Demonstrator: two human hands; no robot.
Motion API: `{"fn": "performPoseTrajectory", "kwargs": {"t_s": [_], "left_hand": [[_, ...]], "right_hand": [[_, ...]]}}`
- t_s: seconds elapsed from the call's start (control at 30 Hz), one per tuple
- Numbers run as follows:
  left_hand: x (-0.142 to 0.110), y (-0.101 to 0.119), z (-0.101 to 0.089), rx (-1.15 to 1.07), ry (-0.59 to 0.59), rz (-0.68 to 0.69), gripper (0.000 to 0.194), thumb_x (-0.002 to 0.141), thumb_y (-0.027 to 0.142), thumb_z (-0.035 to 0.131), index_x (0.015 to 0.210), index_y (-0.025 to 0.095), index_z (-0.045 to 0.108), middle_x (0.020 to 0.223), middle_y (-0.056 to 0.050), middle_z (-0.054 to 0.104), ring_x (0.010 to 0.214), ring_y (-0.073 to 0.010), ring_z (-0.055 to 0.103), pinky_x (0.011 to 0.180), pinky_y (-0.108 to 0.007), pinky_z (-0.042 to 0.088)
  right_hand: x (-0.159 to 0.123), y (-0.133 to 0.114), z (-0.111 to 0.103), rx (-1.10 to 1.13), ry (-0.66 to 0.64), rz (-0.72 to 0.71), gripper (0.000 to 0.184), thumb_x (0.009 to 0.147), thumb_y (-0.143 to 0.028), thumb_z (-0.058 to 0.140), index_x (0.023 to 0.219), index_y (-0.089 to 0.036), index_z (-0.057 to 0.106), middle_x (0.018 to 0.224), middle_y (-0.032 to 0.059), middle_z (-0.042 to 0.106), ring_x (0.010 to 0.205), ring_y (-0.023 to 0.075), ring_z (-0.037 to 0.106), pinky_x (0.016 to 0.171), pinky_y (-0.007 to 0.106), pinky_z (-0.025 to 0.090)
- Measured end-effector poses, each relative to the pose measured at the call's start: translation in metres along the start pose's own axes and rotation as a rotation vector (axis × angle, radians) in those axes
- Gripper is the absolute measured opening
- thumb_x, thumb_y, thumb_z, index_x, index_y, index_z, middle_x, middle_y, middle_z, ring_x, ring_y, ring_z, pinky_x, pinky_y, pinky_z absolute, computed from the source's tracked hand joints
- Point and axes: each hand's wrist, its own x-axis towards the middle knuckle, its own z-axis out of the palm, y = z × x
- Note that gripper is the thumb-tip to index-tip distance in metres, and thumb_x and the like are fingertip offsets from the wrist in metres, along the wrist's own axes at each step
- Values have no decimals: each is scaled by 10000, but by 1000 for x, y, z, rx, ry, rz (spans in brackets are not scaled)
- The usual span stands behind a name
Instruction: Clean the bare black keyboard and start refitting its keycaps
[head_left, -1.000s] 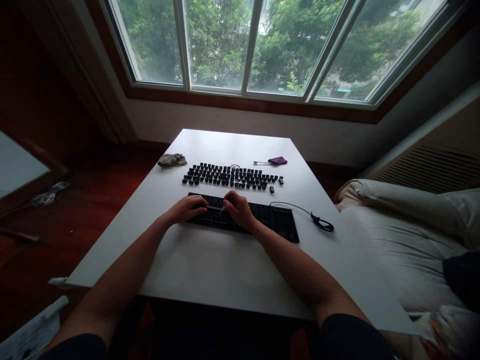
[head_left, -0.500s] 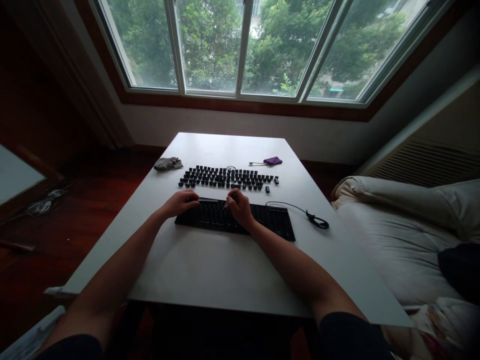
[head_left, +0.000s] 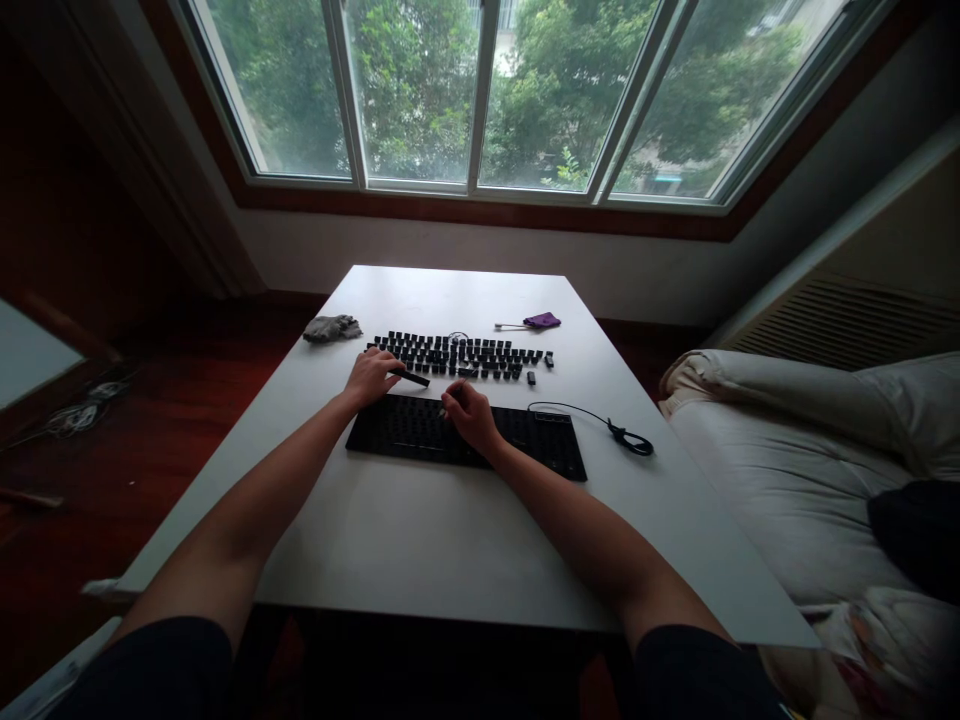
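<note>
Left hand pinches one long black keycap just beyond the keyboard, I see; the right hand curls over the keyboard's middle, though I can't tell whether it grips anything. Loose keycaps lie in rows beyond the keyboard.

Looks matt plastic on the keyboard, loose keycaps and dark bar. Shines at the far end of the smooth tabletop. Appears as rough, crumpled cloth in the far-left bundle, smooth plastic along the right-hand cable, wood across the left floor.
</note>
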Motion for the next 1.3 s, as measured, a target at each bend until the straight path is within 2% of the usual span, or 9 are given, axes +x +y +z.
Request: {"fn": "performPoseTrajectory", "kwargs": {"t_s": [0.23, 1.03, 1.3], "left_hand": [[9, -4, 9, 70, -61, -3, 267, 837, 351, 695, 1080, 305, 794, 1104, -76, 673, 1087, -316, 527, 933, -471, 393], [17, -1, 11, 27, -66, 12, 258, 847, 359, 658, 1057, 279, 784, 1112, -79, 664, 1089, -303, 517, 967, -448, 413], [10, -21, 11, 27, -27, -3, 275, 840, 348, 649, 1074, 289, 780, 1111, -78, 663, 1088, -307, 537, 961, -455, 432]], "right_hand": [[0, 0, 1, -8, -4, -20, 267, 916, -489, 597, 886, -225, 570, 612, -37, 586, 528, 144, 593, 563, 254, 464], [-1, -2, 1, -69, -12, -18, 293, 916, -513, 594, 895, -222, 576, 590, -43, 561, 533, 144, 561, 556, 255, 435], [-2, -2, 0, -82, -18, -10, 305, 916, -525, 584, 901, -221, 571, 603, -39, 569, 549, 147, 571, 577, 259, 453]]}}
